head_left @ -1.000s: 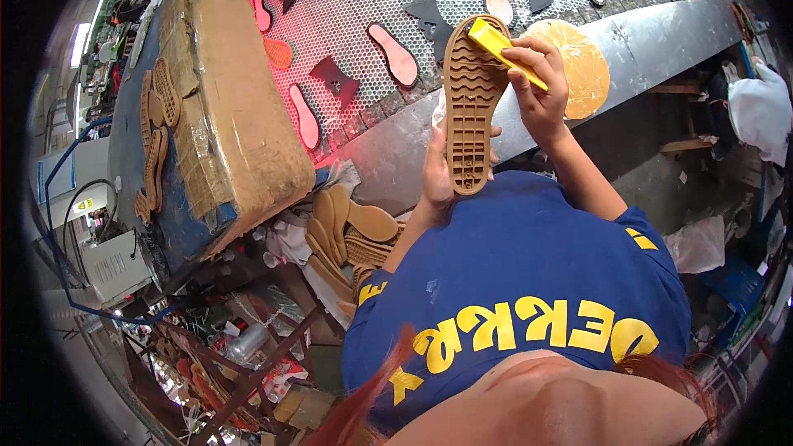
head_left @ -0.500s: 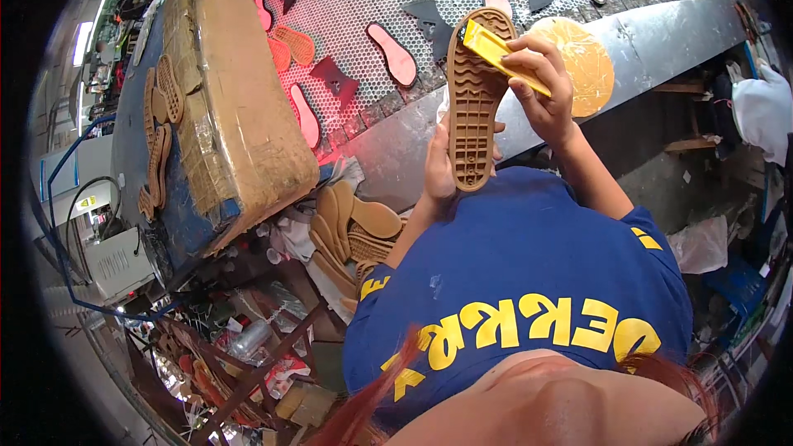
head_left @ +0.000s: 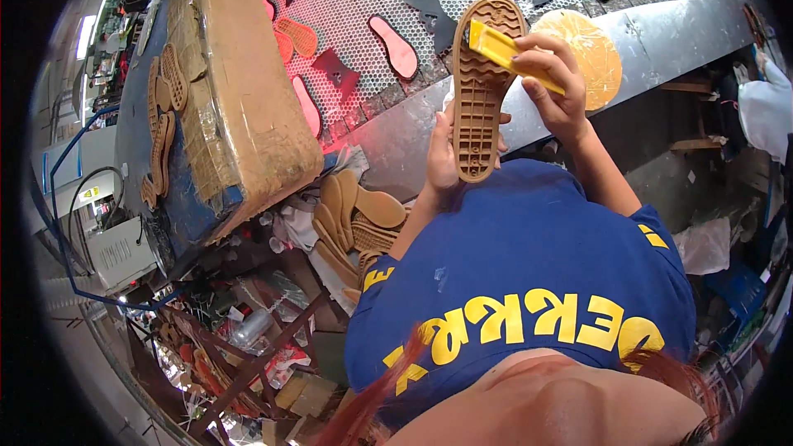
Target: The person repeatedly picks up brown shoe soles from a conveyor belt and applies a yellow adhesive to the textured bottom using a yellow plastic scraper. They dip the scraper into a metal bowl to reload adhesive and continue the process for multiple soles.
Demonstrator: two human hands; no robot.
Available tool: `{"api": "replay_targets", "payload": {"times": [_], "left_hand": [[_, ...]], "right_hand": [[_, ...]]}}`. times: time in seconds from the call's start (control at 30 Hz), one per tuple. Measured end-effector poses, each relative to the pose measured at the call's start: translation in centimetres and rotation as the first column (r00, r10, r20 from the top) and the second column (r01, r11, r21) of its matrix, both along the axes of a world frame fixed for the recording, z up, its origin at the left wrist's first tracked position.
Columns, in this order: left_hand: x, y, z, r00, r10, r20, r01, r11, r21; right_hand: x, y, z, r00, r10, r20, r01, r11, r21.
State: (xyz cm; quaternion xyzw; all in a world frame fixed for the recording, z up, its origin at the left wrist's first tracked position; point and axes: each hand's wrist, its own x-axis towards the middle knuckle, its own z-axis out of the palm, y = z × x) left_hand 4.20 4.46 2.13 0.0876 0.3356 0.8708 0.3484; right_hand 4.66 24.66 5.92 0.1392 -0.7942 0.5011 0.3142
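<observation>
A brown shoe sole [head_left: 477,136] is held up in front of me, its ridged and gridded face toward me. My left hand [head_left: 442,155] is closed around its lower part, with fingers partly hidden behind it. My right hand [head_left: 555,87] is closed on a yellow-handled brush [head_left: 498,45]. The dark brush end touches the sole's wider upper part; its bristles can barely be made out. Behind the sole is a mesh conveyor [head_left: 351,25] carrying pink insoles [head_left: 394,47] and dark cut pieces [head_left: 433,18].
On the left stands a worn, taped cardboard box [head_left: 256,83], with brown soles [head_left: 162,149] beside it. More soles [head_left: 380,208] are piled below the conveyor, left of my body. A round orange-yellow disc [head_left: 591,58] lies on the metal edge [head_left: 644,41].
The sole has risen slightly in view, and the brush has shifted a little down along it from near the tip. Both hands keep their hold.
</observation>
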Motion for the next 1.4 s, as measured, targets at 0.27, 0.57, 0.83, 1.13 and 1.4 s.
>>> {"api": "replay_targets", "payload": {"times": [0.27, 0.57, 0.83, 1.13, 1.4], "left_hand": [[0.3, -0.2, 0.3, 1.0, -0.017, -0.014, 0.016, 1.0, -0.017], [0.7, -0.3, 0.6, 0.999, -0.006, 0.037, 0.007, 1.0, -0.008], [0.6, -0.7, 0.9, 0.983, 0.039, 0.18, -0.066, 0.987, 0.148], [-0.5, -1.1, -1.0, 0.959, 0.201, 0.2, -0.194, 0.979, -0.055], [0.0, -0.6, -0.6, 0.94, 0.219, 0.261, -0.202, 0.975, -0.09]], "right_hand": [[0.3, -0.3, 0.1, 1.0, 0.0, 0.004, 0.0, 0.999, 0.046], [2.4, -0.8, 0.3, 0.973, 0.185, 0.137, -0.186, 0.983, -0.007], [4.6, -2.5, 0.2, 0.942, 0.291, 0.169, -0.302, 0.952, 0.048], [6.2, -3.7, -0.9, 0.901, 0.375, 0.219, -0.383, 0.924, -0.007], [5.8, -4.3, -2.2, 0.941, 0.274, 0.2, -0.262, 0.961, -0.086]]}}
